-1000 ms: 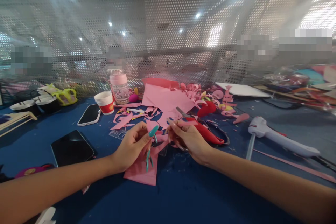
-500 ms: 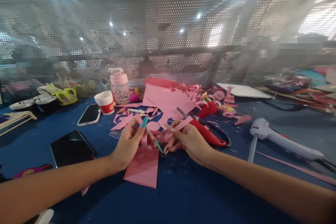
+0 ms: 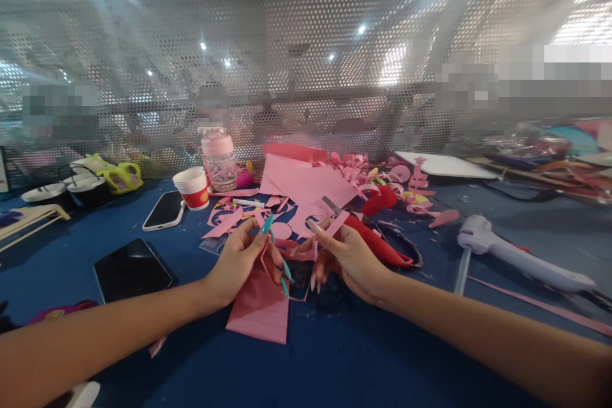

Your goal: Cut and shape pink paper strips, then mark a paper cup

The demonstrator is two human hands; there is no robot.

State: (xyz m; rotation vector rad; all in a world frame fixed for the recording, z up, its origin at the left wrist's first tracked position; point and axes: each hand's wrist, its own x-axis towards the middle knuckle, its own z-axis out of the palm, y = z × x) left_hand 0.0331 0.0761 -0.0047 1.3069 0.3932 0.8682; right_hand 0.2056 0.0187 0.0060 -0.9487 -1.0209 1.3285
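Head view: left hand (image 3: 238, 262), nearer the pink sheet (image 3: 261, 317), and right hand (image 3: 352, 262) pinch a pink strip (image 3: 338, 224); it sags crosswise between them.

Both hands are at the middle of the blue tabletop (image 3: 354, 357). The left hand (image 3: 234, 264) and right hand (image 3: 351, 258) pinch a narrow pink strip (image 3: 338, 224) between thumb and fingers; the strip sags in a loop between them, and one end projects above the right hand. A pink sheet (image 3: 261, 315) lies flat below the left hand. Red-handled scissors (image 3: 382, 247) rest just beyond the right hand, near pink offcuts (image 3: 224, 224). A white glue gun (image 3: 521, 255) lies further right. Left side: dark phone (image 3: 132, 271), white-edged phone (image 3: 165, 210), stacked paper cups (image 3: 195, 194), pink-lidded bottle (image 3: 220, 159). A perforated screen (image 3: 325, 32) stands behind.
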